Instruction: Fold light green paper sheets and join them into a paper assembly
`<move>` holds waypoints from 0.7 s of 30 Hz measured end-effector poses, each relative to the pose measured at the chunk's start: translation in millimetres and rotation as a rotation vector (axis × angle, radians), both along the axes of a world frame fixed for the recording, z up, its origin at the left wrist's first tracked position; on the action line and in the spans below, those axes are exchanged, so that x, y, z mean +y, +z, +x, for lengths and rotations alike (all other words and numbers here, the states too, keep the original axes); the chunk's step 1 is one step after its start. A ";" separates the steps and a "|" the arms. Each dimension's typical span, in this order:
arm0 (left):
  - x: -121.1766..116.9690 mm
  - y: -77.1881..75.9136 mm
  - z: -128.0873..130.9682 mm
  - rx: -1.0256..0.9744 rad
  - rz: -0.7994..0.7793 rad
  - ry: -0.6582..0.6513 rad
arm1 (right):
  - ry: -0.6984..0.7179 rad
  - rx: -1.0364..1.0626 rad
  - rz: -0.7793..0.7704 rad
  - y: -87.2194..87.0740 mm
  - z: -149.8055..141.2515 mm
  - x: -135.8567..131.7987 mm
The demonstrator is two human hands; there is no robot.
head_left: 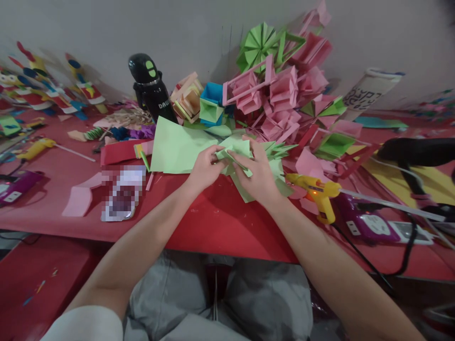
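Between my two hands is a small folded piece of light green paper, raised above the red table. My left hand pinches its left edge with thumb and fingers. On the other side, my right hand grips it, fingers bent over its front and top. A large light green sheet lies to the left, partly behind my left hand. More green paper lies beneath my right hand, and green pleated pieces sit just right of it. The paper's exact fold is partly hidden by my fingers.
A yellow glue gun lies to the right, beside a purple power strip. A black bottle stands behind the green sheet. Pink folded paper pieces are heaped at the back. A phone rests on the left.
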State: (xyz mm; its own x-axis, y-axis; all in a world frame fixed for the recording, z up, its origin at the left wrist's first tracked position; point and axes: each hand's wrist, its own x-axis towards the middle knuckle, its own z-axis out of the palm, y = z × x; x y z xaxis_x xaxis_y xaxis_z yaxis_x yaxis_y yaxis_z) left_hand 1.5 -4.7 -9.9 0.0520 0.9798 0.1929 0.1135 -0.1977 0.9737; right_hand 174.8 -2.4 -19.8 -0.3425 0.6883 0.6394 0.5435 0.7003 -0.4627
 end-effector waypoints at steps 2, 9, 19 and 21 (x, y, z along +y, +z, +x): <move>0.2 -0.6 -0.3 -0.047 0.008 -0.026 | 0.016 -0.028 0.001 0.5 0.0 -1.2; -5.1 10.8 -3.0 -0.230 -0.156 -0.155 | 0.022 -0.070 0.018 2.7 3.0 -1.9; -0.5 10.5 -10.4 -0.342 -0.287 -0.055 | 0.037 -0.082 0.027 1.7 4.4 2.1; -0.8 11.5 -11.0 -0.324 -0.291 -0.052 | 0.046 -0.068 0.019 1.3 5.2 2.4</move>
State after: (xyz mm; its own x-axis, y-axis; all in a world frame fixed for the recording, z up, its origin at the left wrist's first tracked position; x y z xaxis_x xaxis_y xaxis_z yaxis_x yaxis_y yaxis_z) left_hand -9.5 -5.5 1.5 0.0846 0.9935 -0.0760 -0.2099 0.0923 0.9733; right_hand 180.0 0.0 -18.5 -0.4168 0.6590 0.6261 0.5403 0.7335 -0.4124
